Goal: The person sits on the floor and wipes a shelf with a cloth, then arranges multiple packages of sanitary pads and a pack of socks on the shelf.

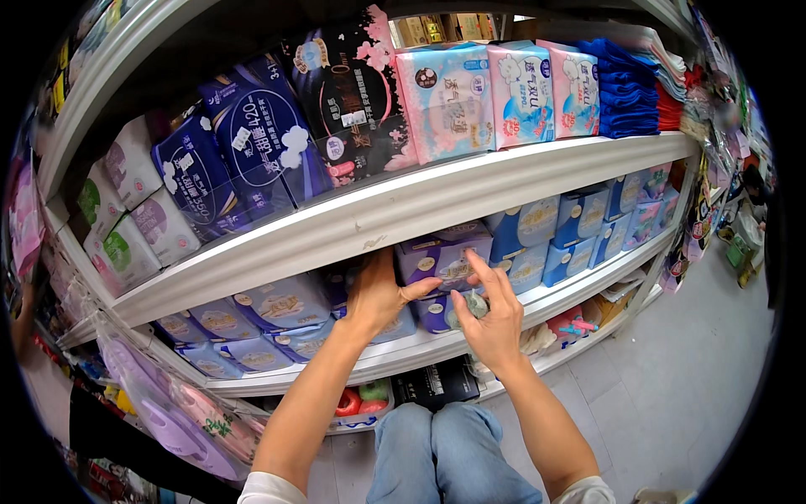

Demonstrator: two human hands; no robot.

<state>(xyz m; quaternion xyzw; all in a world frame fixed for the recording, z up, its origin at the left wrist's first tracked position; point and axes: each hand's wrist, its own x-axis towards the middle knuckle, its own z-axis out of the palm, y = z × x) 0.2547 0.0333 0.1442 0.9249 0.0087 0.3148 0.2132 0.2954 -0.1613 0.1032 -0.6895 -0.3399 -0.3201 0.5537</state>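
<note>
On the middle shelf, my left hand (378,290) reaches in at the left side of a purple sanitary-pad pack (428,257), its thumb across the pack's lower front; the fingertips are hidden behind the shelf edge. My right hand (494,315) is in front of the same pack, index finger raised at its right part, with a crumpled grey-green cloth (476,305) held in the palm. Another purple pack (433,314) lies underneath. Blue packs (522,230) are stacked to the right, light blue-violet packs (283,302) to the left.
The white upper shelf edge (403,201) runs just above my hands and carries larger packs (444,104) and folded blue bags (626,88). Below, a plastic bin (378,416) and a black box (436,383) sit near my knees. Another person (53,390) stands at the left.
</note>
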